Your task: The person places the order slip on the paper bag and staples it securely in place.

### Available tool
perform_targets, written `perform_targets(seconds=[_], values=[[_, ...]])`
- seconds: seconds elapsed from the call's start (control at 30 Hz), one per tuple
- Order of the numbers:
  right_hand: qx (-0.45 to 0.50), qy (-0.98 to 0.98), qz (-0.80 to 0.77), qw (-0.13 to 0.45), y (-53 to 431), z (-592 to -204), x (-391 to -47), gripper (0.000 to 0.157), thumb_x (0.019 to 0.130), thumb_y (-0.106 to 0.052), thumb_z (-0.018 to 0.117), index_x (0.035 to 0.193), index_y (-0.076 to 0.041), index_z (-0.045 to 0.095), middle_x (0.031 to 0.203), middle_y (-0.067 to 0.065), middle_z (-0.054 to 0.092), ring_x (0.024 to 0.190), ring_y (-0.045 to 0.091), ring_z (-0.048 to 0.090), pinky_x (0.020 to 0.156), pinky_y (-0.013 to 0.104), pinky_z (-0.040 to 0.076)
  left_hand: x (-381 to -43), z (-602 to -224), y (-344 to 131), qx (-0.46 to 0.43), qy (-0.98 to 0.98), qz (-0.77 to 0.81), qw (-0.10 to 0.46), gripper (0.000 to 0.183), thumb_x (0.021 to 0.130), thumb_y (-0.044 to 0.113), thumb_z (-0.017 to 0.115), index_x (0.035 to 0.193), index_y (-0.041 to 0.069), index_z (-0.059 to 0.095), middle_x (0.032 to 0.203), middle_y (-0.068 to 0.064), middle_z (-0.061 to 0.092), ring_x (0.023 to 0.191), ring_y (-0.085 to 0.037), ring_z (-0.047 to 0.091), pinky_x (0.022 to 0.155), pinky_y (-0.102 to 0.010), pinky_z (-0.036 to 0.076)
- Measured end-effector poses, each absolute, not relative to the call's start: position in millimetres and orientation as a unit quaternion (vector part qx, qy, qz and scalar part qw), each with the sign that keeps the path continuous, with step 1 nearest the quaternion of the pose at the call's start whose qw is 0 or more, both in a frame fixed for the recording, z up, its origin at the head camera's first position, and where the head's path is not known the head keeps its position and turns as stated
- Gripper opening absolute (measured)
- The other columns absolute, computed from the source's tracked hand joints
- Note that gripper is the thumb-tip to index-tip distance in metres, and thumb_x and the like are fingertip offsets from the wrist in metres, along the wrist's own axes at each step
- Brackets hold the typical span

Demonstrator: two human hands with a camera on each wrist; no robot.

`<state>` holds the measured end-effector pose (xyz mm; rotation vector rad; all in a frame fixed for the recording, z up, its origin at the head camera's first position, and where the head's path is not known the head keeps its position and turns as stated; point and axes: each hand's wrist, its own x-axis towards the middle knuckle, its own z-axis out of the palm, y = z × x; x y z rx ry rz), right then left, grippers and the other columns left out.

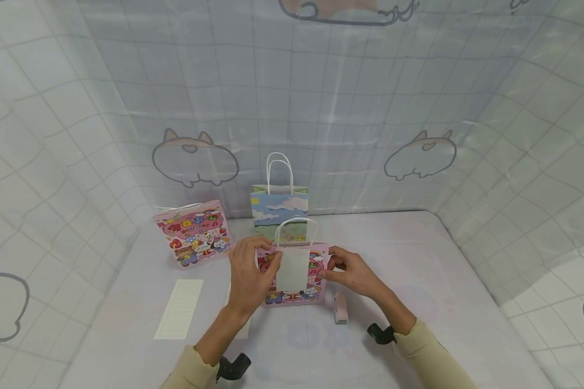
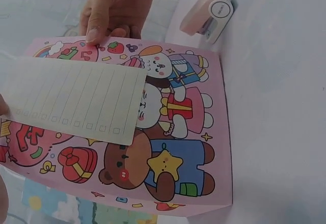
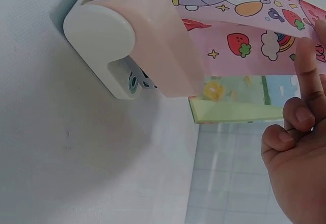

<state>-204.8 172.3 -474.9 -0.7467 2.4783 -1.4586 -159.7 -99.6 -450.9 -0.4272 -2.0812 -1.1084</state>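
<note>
A pink cartoon gift bag point(image 1: 316, 294) with a white looped handle stands between the two hands. Over its front lies a pale lined paper slip point(image 1: 292, 274), whose row of small checkboxes shows in the left wrist view. My left hand point(image 1: 247, 278) pinches the slip's upper left corner against the bag, thumb in front and fingers behind the bag's rim. At the bag's right edge, my right hand point(image 1: 354, 273) has its thumb on the front and fingers behind, pinching the side. A pink and white stapler point(image 1: 340, 309) sits on the table just below the right hand.
Behind stands a sky-and-meadow paper bag point(image 1: 278, 208) with white handles. Another pink cartoon bag point(image 1: 194, 233) leans back at the left. One paper slip point(image 1: 179, 309) lies flat at front left; a second slip point(image 1: 244, 330) is partly hidden by my left forearm. Patterned cloth surrounds the table.
</note>
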Motion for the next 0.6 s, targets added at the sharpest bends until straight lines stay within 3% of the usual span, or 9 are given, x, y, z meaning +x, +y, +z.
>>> perform_targets(seconds=[0.2, 0.4, 0.5, 0.6], values=[[-0.243, 0.842, -0.477, 0.069, 171.0, -473.9, -204.8, 0.033, 0.087, -0.03, 0.08, 0.11, -0.019, 0.06, 0.087, 0.0, 0.057, 0.089, 0.021, 0.058, 0.079, 0.034, 0.045, -162.4, -450.7, -101.0, -0.168, -0.798, -0.455, 0.359, 0.032, 0.084, 0.01, 0.081, 0.106, 0.008, 0.058, 0.108, -0.003, 0.062, 0.106, -0.02, 0.056, 0.092, -0.047, 0.028], [-0.245, 0.846, -0.47, 0.047, 170.5, -474.3, -205.7, 0.035, 0.084, -0.036, 0.082, 0.11, -0.021, 0.062, 0.097, 0.009, 0.055, 0.097, 0.034, 0.052, 0.082, 0.046, 0.044, -164.6, -451.9, -102.9, -0.17, -0.794, -0.461, 0.357, 0.033, 0.083, 0.008, 0.082, 0.106, 0.008, 0.059, 0.106, -0.003, 0.062, 0.105, -0.02, 0.057, 0.093, -0.048, 0.029], [-0.248, 0.847, -0.469, 0.029, 170.7, -475.5, -207.0, 0.037, 0.082, -0.04, 0.083, 0.112, -0.026, 0.065, 0.105, 0.013, 0.053, 0.1, 0.031, 0.048, 0.085, 0.054, 0.042, -164.5, -451.2, -103.1, -0.171, -0.795, -0.462, 0.354, 0.031, 0.083, 0.009, 0.082, 0.106, 0.009, 0.059, 0.106, -0.003, 0.063, 0.105, -0.021, 0.057, 0.094, -0.05, 0.029], [-0.253, 0.842, -0.476, 0.018, 169.9, -475.5, -208.0, 0.037, 0.082, -0.04, 0.083, 0.114, -0.03, 0.067, 0.11, 0.007, 0.051, 0.102, 0.024, 0.045, 0.084, 0.054, 0.04, -164.0, -450.3, -103.0, -0.172, -0.794, -0.465, 0.351, 0.031, 0.084, 0.008, 0.081, 0.106, 0.01, 0.06, 0.105, -0.003, 0.063, 0.105, -0.022, 0.057, 0.094, -0.051, 0.029]])
